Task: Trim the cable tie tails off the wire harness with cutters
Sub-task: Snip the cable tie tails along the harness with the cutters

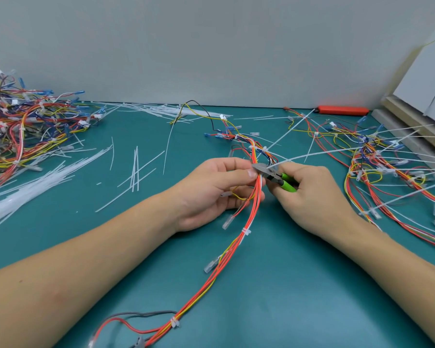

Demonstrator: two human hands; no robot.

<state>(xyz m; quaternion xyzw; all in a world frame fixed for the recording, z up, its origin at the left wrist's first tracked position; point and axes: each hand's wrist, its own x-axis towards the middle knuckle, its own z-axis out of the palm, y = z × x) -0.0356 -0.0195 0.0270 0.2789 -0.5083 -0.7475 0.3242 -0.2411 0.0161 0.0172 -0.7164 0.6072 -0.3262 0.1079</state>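
Right now the left hand (211, 187) pinches the wire harness (255, 194), which runs up and down. Beside it, the right hand (309, 194) grips the green cutters (274, 175), whose tip points left at a tie tail (312, 154) going off right.

Bright even light, soft shadows, wide-angle edge bowing

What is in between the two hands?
In the head view, the red and yellow wire harness runs between the left hand and the right hand, with the green-handled cutters' metal head at it.
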